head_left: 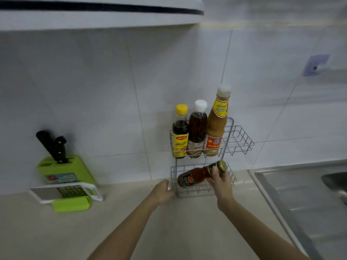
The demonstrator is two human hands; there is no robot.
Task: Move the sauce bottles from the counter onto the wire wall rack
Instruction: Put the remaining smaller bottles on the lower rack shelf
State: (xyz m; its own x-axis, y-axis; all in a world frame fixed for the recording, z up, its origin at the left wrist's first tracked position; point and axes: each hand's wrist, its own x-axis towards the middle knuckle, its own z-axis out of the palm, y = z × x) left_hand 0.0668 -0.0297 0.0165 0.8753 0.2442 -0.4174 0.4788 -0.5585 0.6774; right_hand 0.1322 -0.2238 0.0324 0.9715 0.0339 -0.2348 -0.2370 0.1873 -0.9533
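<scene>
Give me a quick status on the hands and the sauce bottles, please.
Right hand grips red sauce bottle by the neck, tilted at lower basket. Left hand empty beside the rack. Three bottles upright in upper basket. Nothing blocking.

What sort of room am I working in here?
Most likely a home kitchen: a tiled wall carries a wire rack of sauce bottles, a steel sink sits to the right, and a green knife block stands on the counter.
</scene>
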